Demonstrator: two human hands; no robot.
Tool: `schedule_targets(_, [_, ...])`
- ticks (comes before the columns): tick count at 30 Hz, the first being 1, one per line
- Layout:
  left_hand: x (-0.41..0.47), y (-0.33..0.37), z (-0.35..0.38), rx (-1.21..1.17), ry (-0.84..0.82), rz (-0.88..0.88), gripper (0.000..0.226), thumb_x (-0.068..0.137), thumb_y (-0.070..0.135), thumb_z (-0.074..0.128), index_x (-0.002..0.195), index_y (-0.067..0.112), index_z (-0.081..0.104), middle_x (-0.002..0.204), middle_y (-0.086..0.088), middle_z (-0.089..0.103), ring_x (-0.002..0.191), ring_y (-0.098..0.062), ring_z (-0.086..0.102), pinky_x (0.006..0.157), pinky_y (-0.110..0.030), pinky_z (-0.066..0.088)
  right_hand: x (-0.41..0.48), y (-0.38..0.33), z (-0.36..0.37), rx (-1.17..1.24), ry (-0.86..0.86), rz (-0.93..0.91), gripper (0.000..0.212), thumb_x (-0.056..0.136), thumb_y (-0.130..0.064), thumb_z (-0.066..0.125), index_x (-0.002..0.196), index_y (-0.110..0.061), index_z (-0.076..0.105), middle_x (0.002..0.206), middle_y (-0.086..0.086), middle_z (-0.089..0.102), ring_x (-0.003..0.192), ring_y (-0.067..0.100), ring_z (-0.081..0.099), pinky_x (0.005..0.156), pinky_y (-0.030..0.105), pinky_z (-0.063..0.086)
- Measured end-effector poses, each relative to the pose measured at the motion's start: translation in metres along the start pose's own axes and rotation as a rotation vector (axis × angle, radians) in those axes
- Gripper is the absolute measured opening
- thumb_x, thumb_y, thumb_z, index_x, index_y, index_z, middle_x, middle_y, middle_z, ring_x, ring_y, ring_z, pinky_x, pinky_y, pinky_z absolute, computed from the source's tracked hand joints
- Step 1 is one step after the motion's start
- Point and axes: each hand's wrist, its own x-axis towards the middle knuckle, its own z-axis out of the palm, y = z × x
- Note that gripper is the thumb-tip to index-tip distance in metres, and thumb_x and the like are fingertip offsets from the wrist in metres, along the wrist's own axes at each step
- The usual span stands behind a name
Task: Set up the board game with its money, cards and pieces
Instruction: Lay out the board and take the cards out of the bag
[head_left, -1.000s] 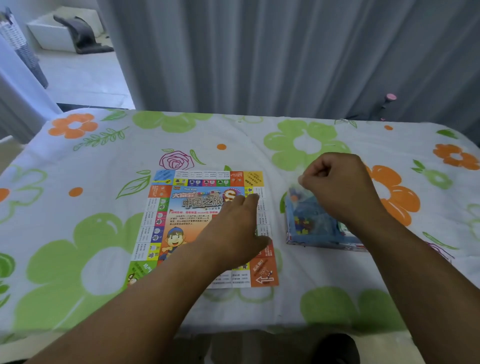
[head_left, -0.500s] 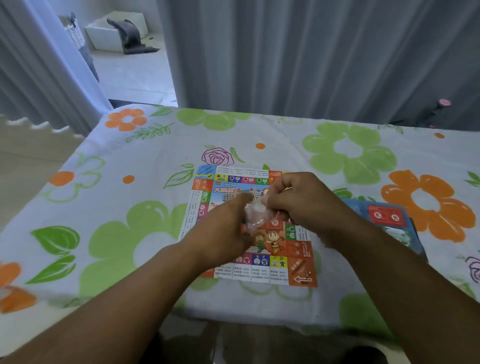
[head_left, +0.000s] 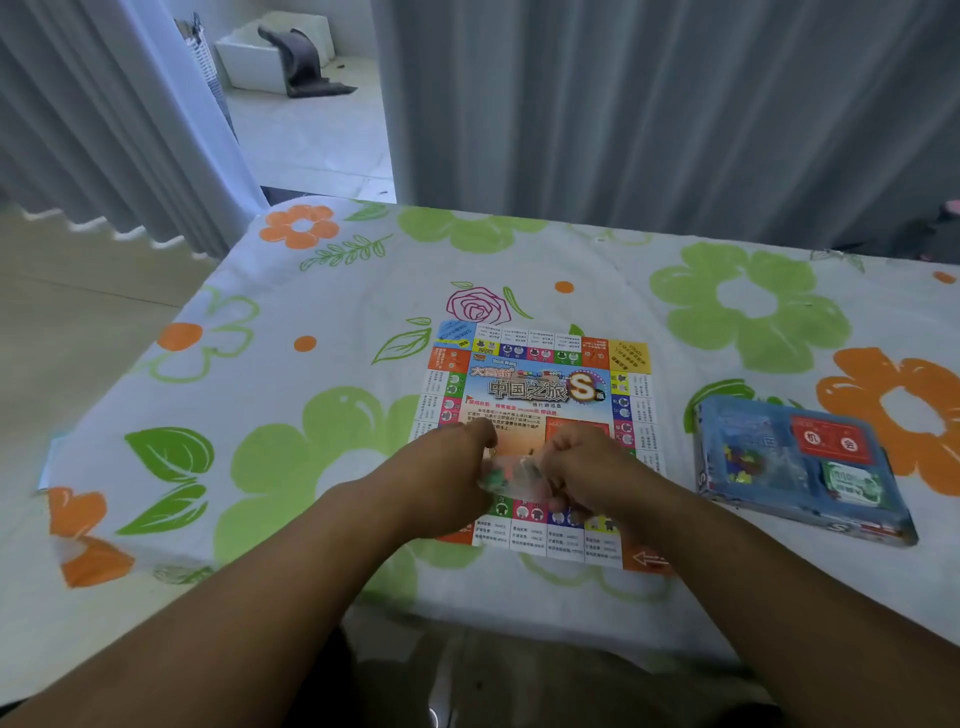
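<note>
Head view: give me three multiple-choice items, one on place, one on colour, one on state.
1. Where is the game box relative to the game board?
A. on top of it
B. to its right, apart from it
C. to its left

2. What colour is the card stack at the far side of the box?
A. yellow
B. black
C. red

3. What is the state of the clear plastic packet?
A. held by both hands above the board
B. lying in the box
C. tucked under the board

Answers:
1 B: a strip of tablecloth shows between the board's right edge and the box.
2 C: the stack's top face is red with two white circles.
3 A: the left hand and right hand each pinch an end of it over the board's near half.
</note>
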Motion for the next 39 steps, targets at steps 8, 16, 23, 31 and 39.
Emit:
schedule_targets(8, [0.003,0.004,-0.003,-0.119,0.136,0.091,0.008,0.092,0.024,0.068,0.096,0.025,0.075,0.093,0.006,0.068,0.085,-0.012,0.063,0.07,-0.022,0.044,0.008,0.013,0.002,0.205,-0.101,0.184,0.022,0.097,-0.004,0.043,0.104,0.005,0.062,0.07,0.014,0.062,0.054,0.021,0.058,0.05,0.027,0.045])
schedule_targets(16, [0.001,0.015,-0.007,-0.06,0.218,0.136,0.015,0.092,0.017,0.064,0.094,0.023,0.077,0.098,0.005,0.068,0.086,-0.012,0.062,0.074,-0.023,0.047,0.011,0.015,0.001,0.231,-0.015,0.211,0.02,0.1,-0.011,0.052,0.097,0.003,0.065,0.073,0.017,0.071,0.059,0.023,0.068,0.058,0.031,0.057])
schedule_targets(23, [0.003,0.019,-0.008,-0.05,0.278,0.142,0.02,0.088,0.008,0.064,0.09,0.026,0.074,0.094,0.005,0.072,0.09,-0.017,0.065,0.08,-0.033,0.054,0.006,0.01,-0.007,0.033,0.008,0.239,0.015,0.093,-0.001,0.055,0.104,0.004,0.063,0.092,0.024,0.072,0.063,0.024,0.065,0.055,0.031,0.053])
schedule_targets(31, [0.006,0.021,-0.01,0.091,0.27,0.304,0.028,0.084,0.001,0.064,0.095,0.023,0.075,0.104,0.004,0.069,0.093,-0.018,0.063,0.078,-0.031,0.05,-0.006,0.009,-0.028,-0.298,-0.164,-0.267,0.075,0.073,0.001,0.082,0.137,-0.025,0.053,0.128,-0.004,0.059,0.073,0.003,0.061,0.065,0.022,0.053])
schedule_targets(39, [0.007,0.026,-0.008,0.1,0.241,0.399,0.029,0.078,-0.005,0.062,0.089,0.019,0.074,0.101,0.003,0.066,0.092,-0.016,0.062,0.077,-0.034,0.052,0.003,0.02,-0.007,-0.325,-0.16,-0.387,0.053,0.081,-0.02,0.082,0.121,-0.032,0.05,0.099,-0.019,0.058,0.082,0.0,0.058,0.066,0.013,0.042])
